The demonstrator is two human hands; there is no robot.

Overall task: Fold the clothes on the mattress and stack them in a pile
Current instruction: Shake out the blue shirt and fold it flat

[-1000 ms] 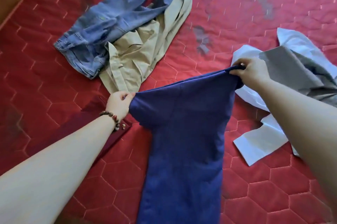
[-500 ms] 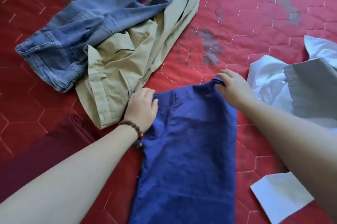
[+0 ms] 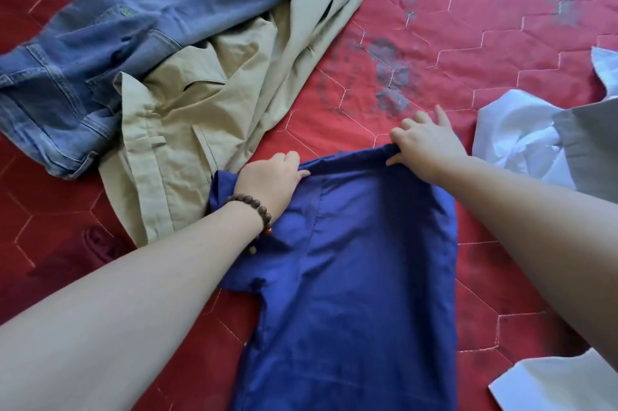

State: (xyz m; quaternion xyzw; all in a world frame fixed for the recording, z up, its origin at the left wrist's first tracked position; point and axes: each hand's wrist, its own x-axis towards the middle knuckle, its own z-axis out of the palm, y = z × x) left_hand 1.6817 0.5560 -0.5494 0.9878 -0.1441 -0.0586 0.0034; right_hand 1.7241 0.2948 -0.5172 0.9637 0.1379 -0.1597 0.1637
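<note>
We reach both bare forearms forward from the near edge, converging toward the middle. Our left hand, with a bead bracelet round the wrist, lies knuckles up, its fingers curled and the thumb stretched rightward, pinching a fold of cloth. Our right hand sits a little farther and to the right, back of the hand up; the thumb pinches cloth from beneath while the other fingers spread, pointing away.

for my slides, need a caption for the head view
Both hands, left and right, pinch a blue cotton shirt's top edge on a red quilted mattress.
</note>
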